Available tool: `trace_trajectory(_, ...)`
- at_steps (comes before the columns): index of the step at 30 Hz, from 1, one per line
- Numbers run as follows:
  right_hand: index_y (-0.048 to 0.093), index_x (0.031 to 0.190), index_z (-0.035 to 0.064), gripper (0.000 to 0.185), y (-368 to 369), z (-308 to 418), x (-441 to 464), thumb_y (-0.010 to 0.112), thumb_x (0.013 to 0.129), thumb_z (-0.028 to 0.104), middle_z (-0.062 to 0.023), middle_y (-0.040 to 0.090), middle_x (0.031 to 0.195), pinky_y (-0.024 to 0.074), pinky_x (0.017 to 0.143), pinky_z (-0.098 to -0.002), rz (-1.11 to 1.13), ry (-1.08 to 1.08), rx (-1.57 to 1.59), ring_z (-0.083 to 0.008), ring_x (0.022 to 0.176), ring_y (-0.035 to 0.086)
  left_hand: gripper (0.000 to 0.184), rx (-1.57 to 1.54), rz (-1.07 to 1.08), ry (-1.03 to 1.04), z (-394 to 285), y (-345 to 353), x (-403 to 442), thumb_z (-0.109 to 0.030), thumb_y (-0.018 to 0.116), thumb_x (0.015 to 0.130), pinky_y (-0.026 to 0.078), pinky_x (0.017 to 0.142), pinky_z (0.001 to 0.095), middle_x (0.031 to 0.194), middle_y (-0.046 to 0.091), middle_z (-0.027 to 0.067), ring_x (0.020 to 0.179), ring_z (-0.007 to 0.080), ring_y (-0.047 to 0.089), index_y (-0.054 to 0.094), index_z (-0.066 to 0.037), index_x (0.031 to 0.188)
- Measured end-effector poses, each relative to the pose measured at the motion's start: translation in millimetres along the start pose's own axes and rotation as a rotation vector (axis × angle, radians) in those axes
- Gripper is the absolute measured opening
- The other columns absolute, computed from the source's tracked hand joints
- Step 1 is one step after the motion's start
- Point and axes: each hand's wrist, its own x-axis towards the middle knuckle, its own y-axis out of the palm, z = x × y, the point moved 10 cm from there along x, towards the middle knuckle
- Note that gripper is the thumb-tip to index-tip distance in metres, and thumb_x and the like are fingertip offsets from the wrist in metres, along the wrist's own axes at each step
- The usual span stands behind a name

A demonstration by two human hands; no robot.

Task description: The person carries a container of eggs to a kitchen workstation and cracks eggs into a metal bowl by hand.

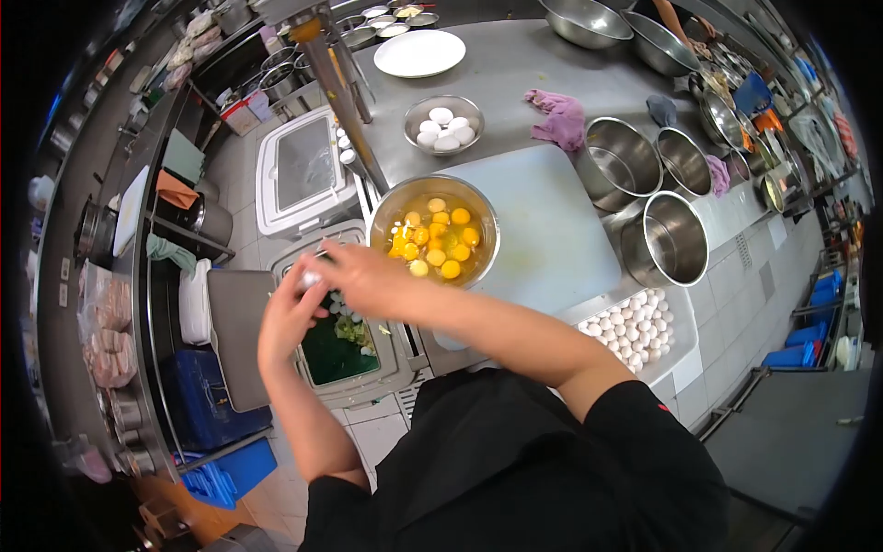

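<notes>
My left hand (287,313) and my right hand (363,281) meet above an open bin (342,354), left of a metal bowl (492,230). Between their curled fingers is a white eggshell (311,278), partly hidden by the fingers. Many yolks (451,269) float in clear egg white inside the bowl. Broken shells (337,302) and green scraps (349,331) lie in the bin. Behind the bowl, a smaller metal bowl (409,124) holds several whole white eggs (446,143).
A pale cutting board (552,221) lies right of the bowl. A tray (679,354) full of eggs stands at the near right, beside deep steel pots (685,244). A metal post (345,110) rises behind the bowl. A white plate (419,53) sits farther back.
</notes>
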Motion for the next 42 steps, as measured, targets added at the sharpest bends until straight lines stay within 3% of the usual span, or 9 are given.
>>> trace_trajectory(4, 0.048, 0.142, 0.0086, 0.065, 42.8, 6.6, 11.1, 0.066, 0.080, 0.007, -0.0244, 0.047, 0.142, 0.0451, 0.097, -0.0467, 0.048, -0.004, -0.133, -0.0392, 0.121, 0.052, 0.064, 0.548, -0.317, 0.253, 75.7, -57.5, 11.5, -0.038, 0.069, 0.091, 0.052, 0.078, 0.0307, 0.107, 0.067, 0.0119, 0.085, 0.0174, 0.064, 0.048, -0.014, 0.146)
trace_trajectory(6, 0.057, 0.130, 0.0075, 0.054, 32.9, -3.0, 3.2, 0.072, 0.078, 0.015, -0.0160, 0.057, 0.122, 0.0463, 0.093, -0.0451, -0.029, 0.018, -0.082, -0.0341, 0.112, 0.056, 0.062, 0.369, -0.420, -0.077, 71.3, -66.5, 1.0, -0.035, 0.068, 0.093, 0.050, 0.086, 0.0296, 0.120, 0.065, 0.0132, 0.094, 0.0182, 0.063, 0.049, -0.004, 0.143)
trace_trajectory(10, 0.064, 0.112, 0.0086, 0.034, -64.7, -20.4, -46.6, 0.073, 0.082, 0.020, -0.0087, 0.062, 0.103, 0.0488, 0.085, -0.0399, -0.425, -0.008, 0.001, -0.0285, 0.097, 0.060, 0.041, -0.108, -0.362, 0.220, 28.9, -20.7, 35.5, -0.022, 0.062, 0.099, 0.049, 0.084, 0.0278, 0.120, 0.065, 0.0112, 0.095, 0.0148, 0.062, 0.057, 0.002, 0.132)
trace_trajectory(15, 0.068, 0.103, 0.0038, 0.020, -193.5, -71.2, -210.2, 0.069, 0.084, 0.010, -0.0104, 0.064, 0.096, 0.0523, 0.074, -0.0371, -0.811, 0.178, -0.132, -0.0282, 0.082, 0.062, 0.025, -0.357, 0.200, 0.523, -104.8, 142.0, 17.7, -0.008, 0.050, 0.100, 0.048, 0.075, 0.0270, 0.112, 0.066, 0.0129, 0.087, 0.0145, 0.062, 0.059, 0.004, 0.120)
trace_trajectory(23, 0.064, 0.116, 0.0043, 0.030, -197.2, -246.5, -683.3, 0.065, 0.087, 0.014, -0.0161, 0.066, 0.109, 0.0541, 0.082, -0.0389, -0.865, 1.550, -0.308, -0.0302, 0.096, 0.066, 0.030, 0.068, 1.255, 0.445, -140.2, 501.1, -111.4, -0.013, 0.068, 0.090, 0.051, 0.080, 0.0281, 0.110, 0.067, 0.0078, 0.086, 0.0144, 0.064, 0.065, -0.002, 0.118)
trace_trajectory(27, 0.056, 0.131, 0.0138, 0.048, -156.7, -333.9, -850.1, 0.066, 0.086, 0.027, -0.0180, 0.060, 0.126, 0.0487, 0.095, -0.0450, -0.632, 1.949, -0.138, -0.0351, 0.116, 0.060, 0.036, 0.348, 1.080, 0.514, -53.8, 690.1, -85.2, -0.029, 0.069, 0.091, 0.052, 0.079, 0.0347, 0.111, 0.066, 0.0126, 0.086, 0.0222, 0.066, 0.065, -0.004, 0.117)
trace_trajectory(34, 0.051, 0.135, 0.0134, 0.054, -150.3, -399.1, -851.7, 0.068, 0.086, 0.025, -0.0198, 0.059, 0.122, 0.0502, 0.092, -0.0465, -0.474, 1.931, -0.157, -0.0360, 0.110, 0.061, 0.033, 0.735, 0.959, 0.903, -7.1, 944.5, -46.1, -0.018, 0.057, 0.093, 0.050, 0.093, 0.0457, 0.141, 0.050, 0.0107, 0.112, 0.0321, 0.060, 0.060, -0.015, 0.126)
trace_trajectory(38, 0.053, 0.130, 0.0118, 0.051, -140.1, -400.9, -851.6, 0.072, 0.083, 0.024, -0.0190, 0.060, 0.118, 0.0503, 0.092, -0.0463, -0.509, 1.956, -0.184, -0.0358, 0.108, 0.062, 0.024, 1.054, 0.786, 1.322, -1.2, 989.3, -50.2, -0.016, 0.057, 0.091, 0.051, 0.089, 0.0452, 0.127, 0.055, 0.0111, 0.104, 0.0270, 0.062, 0.063, -0.017, 0.115)
trace_trajectory(42, 0.053, 0.123, 0.0087, 0.046, -142.4, -406.0, -857.6, 0.071, 0.082, 0.018, -0.0181, 0.062, 0.111, 0.0531, 0.082, -0.0440, -0.855, 1.766, -0.218, -0.0320, 0.100, 0.064, 0.024, 1.017, 0.759, 1.359, -7.4, 991.4, -37.7, -0.019, 0.060, 0.090, 0.050, 0.083, 0.0452, 0.110, 0.056, 0.0107, 0.098, 0.0267, 0.063, 0.060, -0.017, 0.114)
